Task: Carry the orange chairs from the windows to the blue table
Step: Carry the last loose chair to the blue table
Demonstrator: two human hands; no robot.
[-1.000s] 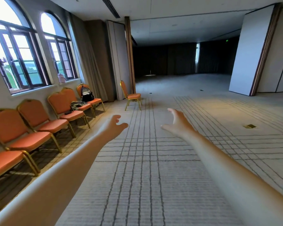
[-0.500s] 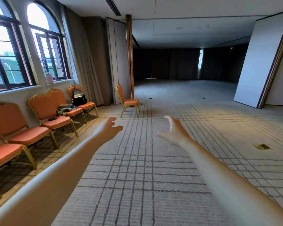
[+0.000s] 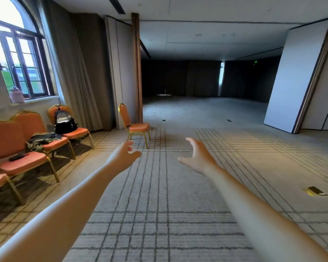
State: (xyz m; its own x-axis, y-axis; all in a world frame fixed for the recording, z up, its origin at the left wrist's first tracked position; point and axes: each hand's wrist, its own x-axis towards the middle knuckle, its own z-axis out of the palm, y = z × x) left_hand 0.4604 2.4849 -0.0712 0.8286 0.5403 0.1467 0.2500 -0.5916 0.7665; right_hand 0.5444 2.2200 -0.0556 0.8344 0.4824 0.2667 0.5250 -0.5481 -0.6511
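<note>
A lone orange chair (image 3: 134, 126) with a gold frame stands on the carpet ahead, side-on, near a brown pillar. Both my arms stretch forward towards it. My left hand (image 3: 124, 155) is open, fingers apart, just below and left of the chair's legs in the picture. My right hand (image 3: 198, 157) is open too, to the right, holding nothing. A row of orange chairs (image 3: 22, 163) lines the left wall under the arched window (image 3: 21, 59). The blue table is out of sight.
A black backpack (image 3: 64, 121) sits on the farthest chair of the row, dark clothing (image 3: 43, 138) on the one before it, a small black object (image 3: 17, 157) on the nearer seat. A floor socket (image 3: 314, 190) lies at right. A partition wall (image 3: 295, 80) stands at right.
I have walked forward: the lone chair looms larger and closer, and the nearest chairs of the row have slid out of view at the left. Both hands stay open and outstretched.
</note>
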